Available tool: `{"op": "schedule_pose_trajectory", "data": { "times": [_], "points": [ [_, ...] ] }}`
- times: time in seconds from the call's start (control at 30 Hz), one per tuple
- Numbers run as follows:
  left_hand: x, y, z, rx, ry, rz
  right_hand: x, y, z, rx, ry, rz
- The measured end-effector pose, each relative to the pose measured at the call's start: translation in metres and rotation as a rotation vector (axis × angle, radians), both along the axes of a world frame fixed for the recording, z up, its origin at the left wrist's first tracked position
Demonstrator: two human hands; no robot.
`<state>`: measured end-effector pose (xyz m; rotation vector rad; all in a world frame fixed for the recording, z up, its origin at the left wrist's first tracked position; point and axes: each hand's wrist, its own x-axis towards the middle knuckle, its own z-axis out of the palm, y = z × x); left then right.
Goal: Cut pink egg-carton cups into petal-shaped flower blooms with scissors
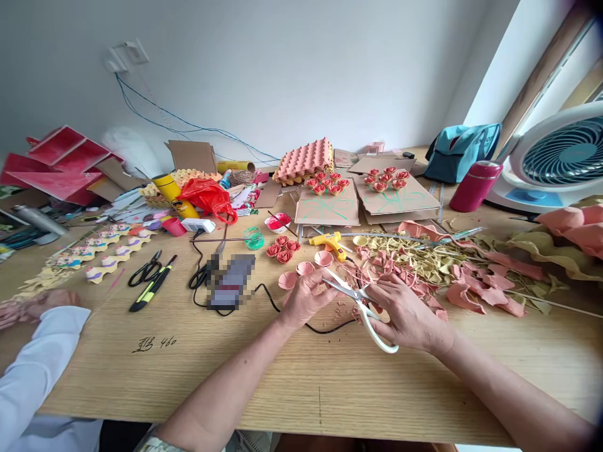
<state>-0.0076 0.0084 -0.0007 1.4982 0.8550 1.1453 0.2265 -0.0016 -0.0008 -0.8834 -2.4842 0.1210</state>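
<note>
My right hand [405, 314] grips a pair of white-handled scissors [362, 304], blades pointing left toward my left hand [306, 298]. My left hand is closed in a pinch around a small pink paper piece that is mostly hidden by the fingers. Just beyond the hands lie pink paper cups [305, 269], several red paper roses [282, 248] and a yellow glue gun [330, 242] with a black cord. A pile of pink and tan egg-carton scraps [424, 263] spreads out to the right of my right hand.
Black scissors [146, 271], a utility knife [151, 290] and a blurred device [230, 282] lie left of centre. Cardboard sheets with roses [396, 194], a pink egg tray [306, 160], a red bottle [473, 186] and a fan [560, 157] stand behind. Another person's sleeve [38, 358] is at left.
</note>
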Motion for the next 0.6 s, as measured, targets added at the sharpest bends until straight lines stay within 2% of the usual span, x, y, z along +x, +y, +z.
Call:
{"op": "schedule_pose_trajectory", "data": {
  "times": [0.43, 0.6],
  "points": [
    [-0.0029, 0.0034, -0.0039, -0.112, -0.021, -0.051, 0.0033, 0.0021, -0.0046, -0.006, -0.028, 0.030],
    [-0.0043, 0.0055, -0.0037, -0.109, 0.003, -0.080, 0.0050, 0.0041, -0.0087, -0.016, -0.030, 0.043]
  ]
}}
